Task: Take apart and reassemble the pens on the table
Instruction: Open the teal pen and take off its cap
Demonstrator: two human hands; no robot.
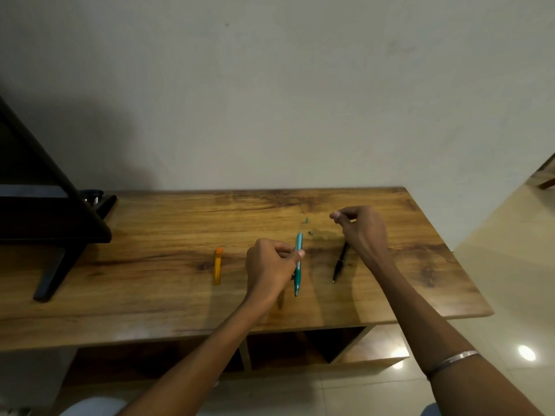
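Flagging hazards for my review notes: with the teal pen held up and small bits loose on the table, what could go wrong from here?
1. Two tiny parts lie loose on the table beyond the teal pen; the right hand hovering nearby could knock them away.
2. The left hand pinches the teal pen mid-barrel only, so it may slip or swing.
3. The right forearm crosses above the black pen and might roll it.

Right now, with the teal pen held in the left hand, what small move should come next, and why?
Probably bring the right hand down to the small teal piece lying beyond the teal pen. The left hand grips the pen, while the right hand's fingertips seem pinched above the table; I cannot tell whether they hold anything.
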